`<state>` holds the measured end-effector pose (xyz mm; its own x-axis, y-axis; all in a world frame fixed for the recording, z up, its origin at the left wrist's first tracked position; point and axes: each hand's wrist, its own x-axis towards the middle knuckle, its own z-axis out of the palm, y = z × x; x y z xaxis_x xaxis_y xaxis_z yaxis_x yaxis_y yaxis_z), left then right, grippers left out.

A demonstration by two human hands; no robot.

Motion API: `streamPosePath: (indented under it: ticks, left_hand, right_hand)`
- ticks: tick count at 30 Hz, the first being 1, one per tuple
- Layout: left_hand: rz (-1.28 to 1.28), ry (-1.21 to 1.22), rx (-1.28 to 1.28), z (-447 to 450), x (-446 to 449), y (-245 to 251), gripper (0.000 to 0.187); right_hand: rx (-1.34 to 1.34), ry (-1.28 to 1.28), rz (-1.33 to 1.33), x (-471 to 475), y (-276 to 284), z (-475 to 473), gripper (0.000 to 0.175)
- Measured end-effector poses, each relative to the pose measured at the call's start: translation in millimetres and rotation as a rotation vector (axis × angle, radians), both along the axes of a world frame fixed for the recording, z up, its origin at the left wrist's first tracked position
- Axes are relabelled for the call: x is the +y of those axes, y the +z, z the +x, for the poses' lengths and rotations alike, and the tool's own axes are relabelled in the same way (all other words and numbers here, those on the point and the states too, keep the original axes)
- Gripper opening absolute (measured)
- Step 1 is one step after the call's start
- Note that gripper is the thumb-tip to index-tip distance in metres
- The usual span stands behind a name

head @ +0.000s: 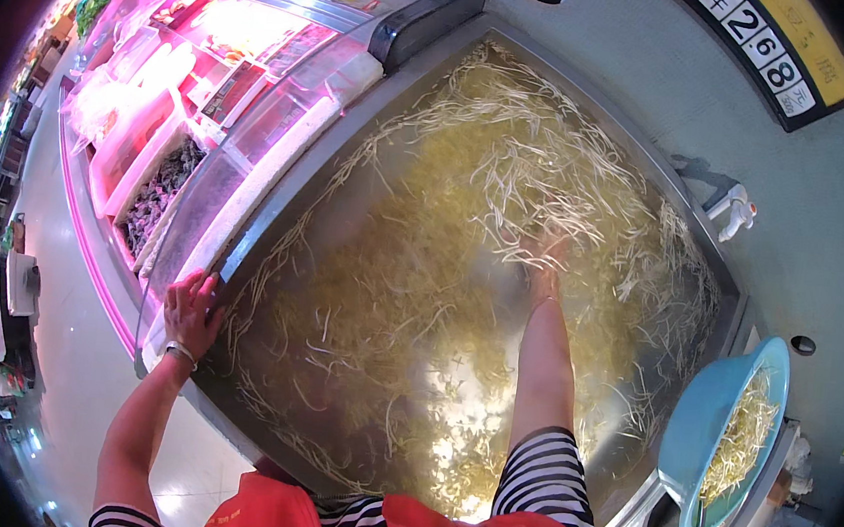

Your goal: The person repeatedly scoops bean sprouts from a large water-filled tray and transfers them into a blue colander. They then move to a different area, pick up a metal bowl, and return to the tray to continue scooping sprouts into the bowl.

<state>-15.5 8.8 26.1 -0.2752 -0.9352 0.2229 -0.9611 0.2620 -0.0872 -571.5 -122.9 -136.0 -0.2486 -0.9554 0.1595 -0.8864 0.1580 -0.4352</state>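
A large metal basin (594, 98) filled with water lies before me, with bean sprouts (536, 168) floating in it and thickest towards the far side. My right hand (546, 248) is in the water among the sprouts, which partly cover its fingers; whether it grips any cannot be told. My left hand (191, 315), with a band at the wrist, rests on the left rim of the basin, beside the display case's edge, with its fingers somewhat spread and nothing held. More sprouts lie in a tilted light-blue plastic tub (686, 430) at the right.
A pink-lit glass display case (253, 128) with trays adjoins the basin's left side. A white tap (736, 213) sticks out from the wall at the right. Above it hangs a price sign (757, 44). Pale floor (75, 354) shows at the left.
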Motion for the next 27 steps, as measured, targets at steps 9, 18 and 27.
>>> streamPosePath:
  ticks: [9,18,27]
  left_hand:
    - [0.022,0.034,-0.009,-4,0,3,0.057]
    - [0.013,0.012,-0.005,-1,-2,0,0.057]
    - [0.003,-0.016,0.020,0,-1,2,0.058]
  right_hand:
    - [-0.003,0.105,-0.076,-47,0,30,0.077]
    - [0.018,0.234,-0.290,-89,23,65,0.073]
    - [-0.716,0.297,-0.152,-134,-21,87,0.049]
